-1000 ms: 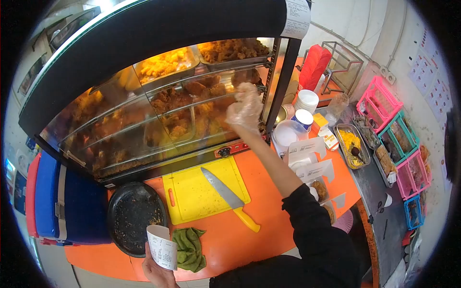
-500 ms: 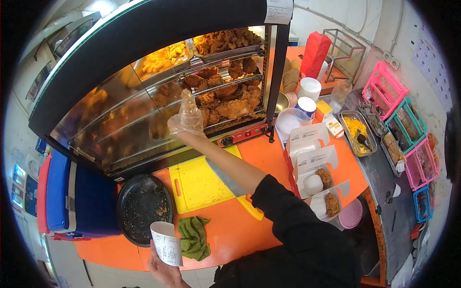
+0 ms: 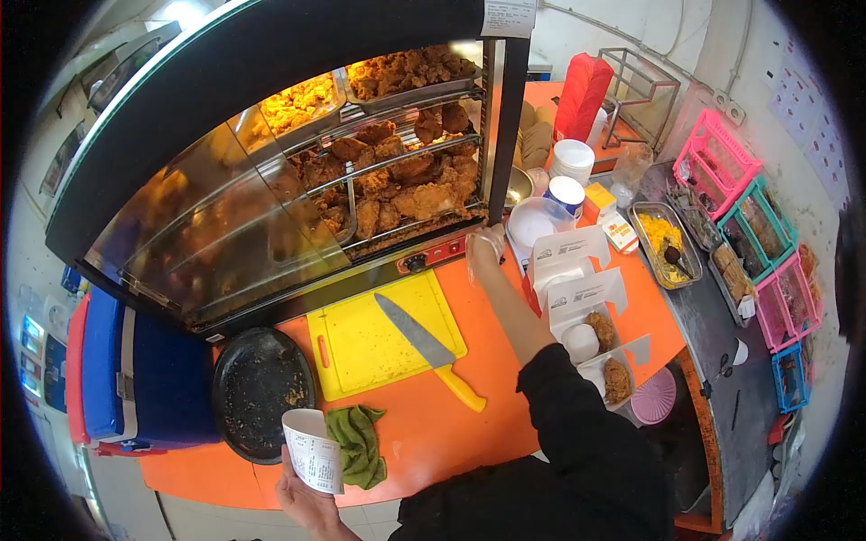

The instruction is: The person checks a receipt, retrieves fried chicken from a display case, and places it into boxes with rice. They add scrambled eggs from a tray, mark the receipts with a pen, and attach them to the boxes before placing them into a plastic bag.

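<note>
My left hand holds a curled printed receipt above the front edge of the orange counter. A clear plastic glove covers my right hand, which is by the lower right corner of the heated display case, just past its red control panel. I cannot tell whether its fingers grip anything. Behind the case's partly open front, fried chicken pieces lie on wire racks. Near my right forearm stand white cartons with their lids up; fried chicken and white rounded portions sit inside.
A knife lies across the yellow cutting board. Left of it are a black round tray and a blue cooler box. A green cloth rests near the edge. Tubs and a yellow-food tray stand right.
My right hand has moved right and down, away from the case's glass front to its lower right corner. My left hand still holds the receipt. The view has shifted slightly.
</note>
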`<state>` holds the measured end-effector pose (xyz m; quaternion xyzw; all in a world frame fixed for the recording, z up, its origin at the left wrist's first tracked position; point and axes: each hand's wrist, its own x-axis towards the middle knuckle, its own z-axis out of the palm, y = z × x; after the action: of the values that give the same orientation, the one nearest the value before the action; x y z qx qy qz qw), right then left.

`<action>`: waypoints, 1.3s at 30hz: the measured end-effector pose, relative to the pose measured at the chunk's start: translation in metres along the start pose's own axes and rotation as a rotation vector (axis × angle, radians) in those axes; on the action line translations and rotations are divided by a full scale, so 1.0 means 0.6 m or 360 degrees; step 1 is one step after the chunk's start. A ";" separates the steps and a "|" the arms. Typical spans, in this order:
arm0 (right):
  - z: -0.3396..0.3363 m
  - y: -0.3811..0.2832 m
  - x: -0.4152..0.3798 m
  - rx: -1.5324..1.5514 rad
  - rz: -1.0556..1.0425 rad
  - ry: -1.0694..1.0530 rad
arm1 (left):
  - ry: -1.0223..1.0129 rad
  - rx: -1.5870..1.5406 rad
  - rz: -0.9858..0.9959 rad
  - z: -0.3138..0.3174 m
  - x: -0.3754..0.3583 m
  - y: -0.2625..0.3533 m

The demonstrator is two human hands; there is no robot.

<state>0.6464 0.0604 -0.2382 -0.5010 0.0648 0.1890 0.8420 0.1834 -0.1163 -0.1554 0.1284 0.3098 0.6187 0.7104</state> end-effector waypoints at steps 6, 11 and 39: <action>0.007 0.067 0.076 -0.0202 -0.0150 -0.0424 | -0.0055 0.0088 0.0052 0.008 0.009 -0.009; 0.001 -0.047 -0.043 -0.0274 0.0249 -0.0265 | -0.0090 0.0148 -0.0043 0.004 0.019 -0.006; 0.014 -0.021 -0.024 -0.2308 -0.0802 -0.0952 | 0.0115 0.0021 0.0030 -0.033 0.027 0.001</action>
<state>0.6374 0.0588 -0.2194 -0.8484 -0.4148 0.1147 0.3082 0.1715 -0.1049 -0.1750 0.1135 0.3382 0.6276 0.6920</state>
